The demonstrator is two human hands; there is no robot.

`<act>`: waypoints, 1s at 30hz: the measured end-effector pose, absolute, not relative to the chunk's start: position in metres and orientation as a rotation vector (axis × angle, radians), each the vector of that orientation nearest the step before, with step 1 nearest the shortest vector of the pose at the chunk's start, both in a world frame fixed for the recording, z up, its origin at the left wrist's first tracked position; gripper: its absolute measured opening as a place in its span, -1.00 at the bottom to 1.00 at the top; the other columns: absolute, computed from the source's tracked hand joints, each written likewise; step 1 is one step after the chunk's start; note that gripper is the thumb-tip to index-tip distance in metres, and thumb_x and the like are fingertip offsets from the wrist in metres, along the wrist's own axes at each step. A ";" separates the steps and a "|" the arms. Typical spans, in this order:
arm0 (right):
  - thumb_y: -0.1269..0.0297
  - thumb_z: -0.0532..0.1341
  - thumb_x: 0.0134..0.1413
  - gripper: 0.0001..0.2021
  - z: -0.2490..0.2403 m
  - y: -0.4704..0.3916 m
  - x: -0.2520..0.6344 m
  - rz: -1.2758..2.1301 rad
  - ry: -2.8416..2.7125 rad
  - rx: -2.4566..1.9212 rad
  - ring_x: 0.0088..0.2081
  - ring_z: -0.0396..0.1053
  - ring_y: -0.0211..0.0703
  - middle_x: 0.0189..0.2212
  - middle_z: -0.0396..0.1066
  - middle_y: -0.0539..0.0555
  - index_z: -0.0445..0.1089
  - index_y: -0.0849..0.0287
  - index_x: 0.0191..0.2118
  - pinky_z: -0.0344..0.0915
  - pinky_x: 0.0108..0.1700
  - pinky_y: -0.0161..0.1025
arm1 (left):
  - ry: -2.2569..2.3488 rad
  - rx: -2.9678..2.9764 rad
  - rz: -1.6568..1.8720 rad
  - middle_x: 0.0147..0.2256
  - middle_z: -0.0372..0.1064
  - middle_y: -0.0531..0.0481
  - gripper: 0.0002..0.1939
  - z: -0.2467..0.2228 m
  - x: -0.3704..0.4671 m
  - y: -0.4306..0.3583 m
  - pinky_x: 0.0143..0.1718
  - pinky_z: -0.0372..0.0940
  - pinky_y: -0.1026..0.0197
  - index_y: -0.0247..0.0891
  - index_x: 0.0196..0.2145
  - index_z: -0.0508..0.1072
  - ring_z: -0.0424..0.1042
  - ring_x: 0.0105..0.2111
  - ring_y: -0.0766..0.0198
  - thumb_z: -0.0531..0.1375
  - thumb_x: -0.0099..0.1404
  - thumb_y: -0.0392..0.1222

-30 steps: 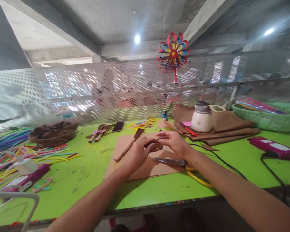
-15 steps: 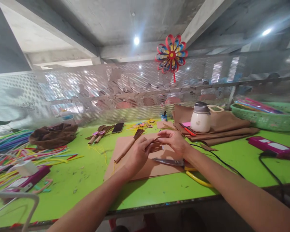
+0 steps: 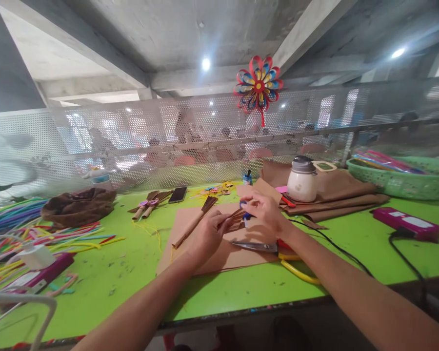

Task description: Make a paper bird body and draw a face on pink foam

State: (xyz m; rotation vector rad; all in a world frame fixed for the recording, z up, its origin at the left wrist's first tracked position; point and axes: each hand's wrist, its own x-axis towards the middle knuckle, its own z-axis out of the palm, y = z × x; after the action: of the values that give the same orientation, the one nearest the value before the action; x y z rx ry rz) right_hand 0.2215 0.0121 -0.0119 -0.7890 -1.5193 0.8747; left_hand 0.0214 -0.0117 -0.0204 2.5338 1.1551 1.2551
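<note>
My left hand [image 3: 212, 231] pinches a piece of brown paper with a fringed end [image 3: 236, 214]. Curled fingers of my right hand [image 3: 266, 212] are at the tips of that fringe. Some blue object [image 3: 245, 206] shows by the right fingertips, mostly hidden. Below both hands, large scissors [image 3: 254, 246] with red and yellow handles rest on flat brown paper sheets [image 3: 205, 261]. A rolled brown paper stick with a fringed top [image 3: 193, 223] lies left of my left hand.
Two fringed paper sticks [image 3: 148, 207] lie beside a phone [image 3: 177, 195]. A lidded white jug [image 3: 302, 180] stands by folded brown sheets [image 3: 351, 195], with a green basket [image 3: 406, 181] farther right. Coloured strips [image 3: 84, 234] and a purple power strip [image 3: 36, 277] occupy the left.
My right hand has shifted slightly and its fingers have curled; more of the fringed paper and the blue object now shows. My left hand keeps its pinch, nearly in place.
</note>
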 end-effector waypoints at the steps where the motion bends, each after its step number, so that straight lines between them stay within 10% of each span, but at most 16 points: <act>1: 0.32 0.34 -0.16 -0.83 -0.011 0.010 0.220 0.862 -1.576 -0.779 -0.26 0.38 -0.14 -0.25 0.48 0.08 0.54 0.15 -0.33 0.29 -0.14 -0.17 | 1.143 2.537 1.247 -0.44 0.40 -0.02 -0.75 -0.020 0.022 -0.013 -0.34 0.32 0.25 -0.29 -0.27 0.56 0.39 -0.41 0.29 0.08 0.38 -0.21; 17: 0.39 0.21 -0.24 -0.93 -0.021 0.021 0.221 0.989 -1.563 -0.923 -0.57 0.29 -0.25 -0.62 0.39 -0.01 0.45 0.20 -0.53 0.25 -0.46 -0.26 | 1.084 2.685 1.153 -0.43 0.32 -0.02 -0.72 -0.017 0.023 -0.022 -0.33 0.35 0.26 -0.32 -0.29 0.52 0.36 -0.41 0.31 0.02 0.40 -0.26; 30: 0.31 0.34 -0.10 -0.79 -0.011 0.003 0.219 0.791 -1.928 -0.742 -0.33 0.44 -0.13 -0.35 0.53 0.08 0.57 0.15 -0.26 0.36 -0.24 -0.18 | 1.057 2.704 1.181 -0.42 0.33 -0.01 -0.76 -0.016 0.021 -0.020 -0.36 0.28 0.26 -0.30 -0.34 0.45 0.31 -0.42 0.32 0.02 0.40 -0.25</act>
State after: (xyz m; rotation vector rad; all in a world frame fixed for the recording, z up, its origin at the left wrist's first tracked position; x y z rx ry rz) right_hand 0.2191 0.0030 -0.0106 -0.7419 -1.9280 0.7906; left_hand 0.0207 -0.0202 -0.0156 2.7038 1.0574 1.1813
